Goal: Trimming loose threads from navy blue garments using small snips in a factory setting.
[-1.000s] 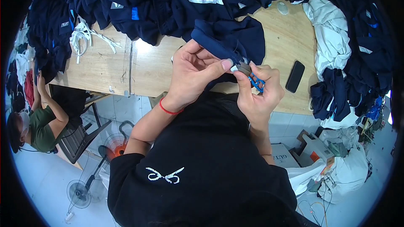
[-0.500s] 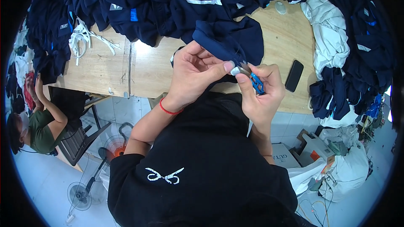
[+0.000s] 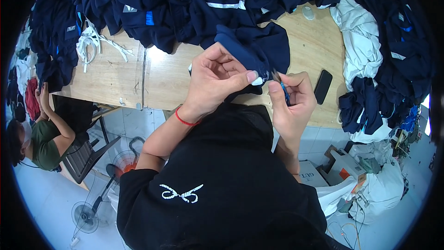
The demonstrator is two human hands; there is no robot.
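Note:
A dark navy garment is raised over the table's near edge, its rolled edge gripped between the thumb and fingers of my left hand. A small white piece, perhaps a label, sticks out of the cloth beside my left thumb. In my right hand is a pair of blue-handled thread snips, thumb and fingers closed round it. Its metal blades point up and left, slightly apart from the cloth. Part of the handle is hidden behind my fingers.
Piled navy garments line the wooden table's far side. White cords lie left, a black phone and white cloth right. A co-worker is at far left. A fan and boxes stand on the floor.
My right hand and the snips have drawn back slightly right and down, away from the white piece. My left hand keeps its hold on the garment, almost still.

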